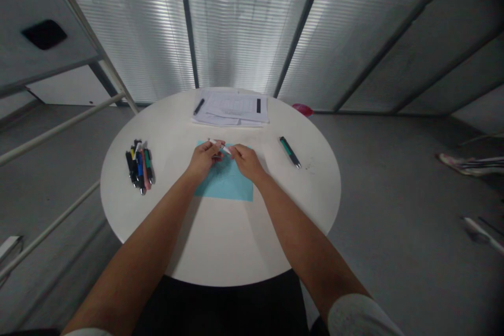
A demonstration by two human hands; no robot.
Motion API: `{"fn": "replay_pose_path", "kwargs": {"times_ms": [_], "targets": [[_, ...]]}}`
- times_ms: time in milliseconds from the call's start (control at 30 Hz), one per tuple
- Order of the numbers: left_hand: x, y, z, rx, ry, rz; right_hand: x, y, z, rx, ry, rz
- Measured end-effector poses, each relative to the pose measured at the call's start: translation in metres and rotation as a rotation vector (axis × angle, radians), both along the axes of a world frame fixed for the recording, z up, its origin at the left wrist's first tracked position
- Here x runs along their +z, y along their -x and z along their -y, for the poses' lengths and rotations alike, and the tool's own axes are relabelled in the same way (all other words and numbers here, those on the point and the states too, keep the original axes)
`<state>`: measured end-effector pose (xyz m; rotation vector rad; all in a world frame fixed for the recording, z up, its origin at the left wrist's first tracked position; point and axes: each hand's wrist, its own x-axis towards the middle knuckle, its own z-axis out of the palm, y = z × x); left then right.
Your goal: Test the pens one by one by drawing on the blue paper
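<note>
Over the far part of a light blue sheet (pixel 224 186), both hands meet on a slim white pen (pixel 226 149). Its left end lies in the closed fingers of my left hand (pixel 203 160). My right hand (pixel 246 160) pinches the other end. Whether the pen is in one piece or in two parts I cannot make out. Faint dark marks show on the blue sheet, partly hidden by the hands. Off to the right, apart from the hands, lies a green and black pen (pixel 290 152).
A pile of several pens (pixel 139 165) lies at the left of the round white table (pixel 220 252). At its far edge is a stack of printed papers (pixel 232 107) with a black pen (pixel 199 106) on it. Metal rails (pixel 63 121) stand on the left.
</note>
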<state>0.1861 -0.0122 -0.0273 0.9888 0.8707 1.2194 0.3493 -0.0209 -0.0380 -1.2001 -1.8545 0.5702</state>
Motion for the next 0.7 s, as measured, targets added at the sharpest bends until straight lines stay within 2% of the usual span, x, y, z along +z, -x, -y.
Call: {"fn": "replay_pose_path", "kwargs": {"times_ms": [133,300,367,467,533,700], "targets": [[0.0003,-0.0006,-0.0004,0.004,0.006,-0.007,0.0009,0.0002,0.0014,-0.025,0.057,-0.063],[0.0013,0.0002,-0.0003,0.005,0.010,0.014,0.0014,0.0015,-0.0005,0.008,-0.024,-0.015],[0.0018,0.0004,0.0000,0.007,0.013,0.016,0.0018,0.0017,-0.0003,0.016,-0.010,-0.010],[0.0024,0.0005,0.0001,0.015,0.025,0.020,0.0008,0.0014,0.0003,-0.047,0.038,-0.056],[0.0027,0.0005,0.0000,0.022,0.034,0.025,-0.0007,0.0008,-0.0003,-0.071,0.008,-0.057],[0.0035,0.0009,-0.0006,0.047,0.050,0.038,-0.0032,0.0000,-0.0025,-0.026,-0.059,-0.029]]}}
